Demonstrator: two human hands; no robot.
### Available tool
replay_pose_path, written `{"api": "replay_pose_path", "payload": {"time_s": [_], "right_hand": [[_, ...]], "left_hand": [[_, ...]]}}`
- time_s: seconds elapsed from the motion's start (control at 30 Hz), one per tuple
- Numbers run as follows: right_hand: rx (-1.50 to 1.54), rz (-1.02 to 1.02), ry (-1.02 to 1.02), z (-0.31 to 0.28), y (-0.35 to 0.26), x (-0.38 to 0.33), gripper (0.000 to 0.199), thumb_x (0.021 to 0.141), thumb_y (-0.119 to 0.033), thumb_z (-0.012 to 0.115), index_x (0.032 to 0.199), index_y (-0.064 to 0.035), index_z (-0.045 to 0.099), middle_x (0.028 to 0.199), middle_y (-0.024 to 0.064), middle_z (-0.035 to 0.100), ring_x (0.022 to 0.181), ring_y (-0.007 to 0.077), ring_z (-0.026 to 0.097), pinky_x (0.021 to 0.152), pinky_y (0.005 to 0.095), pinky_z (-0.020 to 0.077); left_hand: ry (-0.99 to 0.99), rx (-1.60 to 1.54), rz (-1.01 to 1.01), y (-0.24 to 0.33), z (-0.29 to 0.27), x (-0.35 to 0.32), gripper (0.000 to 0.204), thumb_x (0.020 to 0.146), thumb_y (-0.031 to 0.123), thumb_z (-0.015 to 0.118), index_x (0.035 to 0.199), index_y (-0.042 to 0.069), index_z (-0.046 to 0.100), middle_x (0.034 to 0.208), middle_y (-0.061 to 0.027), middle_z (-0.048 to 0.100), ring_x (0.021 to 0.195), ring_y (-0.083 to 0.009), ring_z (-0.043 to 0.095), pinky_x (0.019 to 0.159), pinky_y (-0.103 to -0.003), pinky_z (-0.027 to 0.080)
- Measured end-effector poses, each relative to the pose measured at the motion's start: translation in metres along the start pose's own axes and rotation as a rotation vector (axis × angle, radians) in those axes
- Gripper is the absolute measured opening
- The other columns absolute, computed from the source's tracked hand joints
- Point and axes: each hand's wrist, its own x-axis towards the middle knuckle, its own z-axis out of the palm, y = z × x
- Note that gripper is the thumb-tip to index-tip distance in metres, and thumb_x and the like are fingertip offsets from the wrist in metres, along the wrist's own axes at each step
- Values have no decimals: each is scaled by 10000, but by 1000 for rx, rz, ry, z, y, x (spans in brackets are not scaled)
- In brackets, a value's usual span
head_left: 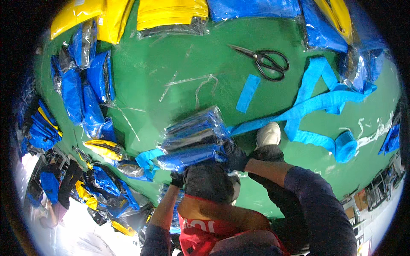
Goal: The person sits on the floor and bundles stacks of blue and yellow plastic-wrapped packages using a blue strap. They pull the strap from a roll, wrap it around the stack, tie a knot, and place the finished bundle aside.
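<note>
A stack of flat blue packs in clear plastic (194,138), with some grey and yellow showing, stands tilted against my bent knee. My right hand (235,157), in a dark glove, grips the right end of the stack. At the lower left, close beside the knee, is my left hand (177,179), also gloved; its fingers are mostly hidden. A light blue fabric strip (277,116) runs from the right side of the stack across the green floor to a loose roll (345,146). More light blue strip (148,162) lies crumpled at the stack's left.
Black-handled scissors (269,64) lie on the floor beyond the stack, near a short cut piece of light blue strip (248,93). Yellow packs (173,15) and blue packs (254,8) line the far side. Several blue packs (81,89) lie at left. Another person (53,209) is at lower left.
</note>
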Motion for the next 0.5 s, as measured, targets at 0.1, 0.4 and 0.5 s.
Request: {"api": "replay_pose_path", "payload": {"time_s": [0.1,0.4,0.5], "right_hand": [[203,-70,122,-33,-16,-10,706,779,-287,593,1309,22,243,1224,255,427,1065,403,476,927,425,385],[428,544,534,-88,-128,50,751,809,-369,523,1359,17,190,1221,255,431,1080,378,465,903,410,376],[395,649,803,-69,-119,81,692,807,-359,506,1338,11,259,1088,259,510,964,398,518,814,423,417]], "left_hand": [[-33,33,19,40,-7,-28,645,837,349,522,1351,39,287,1345,-126,372,1222,-229,356,1014,-345,251],[610,720,563,194,5,-2,488,844,300,480,1264,54,439,1311,-190,400,1234,-376,327,1025,-443,242],[757,680,641,191,8,35,376,783,177,480,1135,57,536,1154,-208,507,1084,-408,440,920,-458,350]]}}
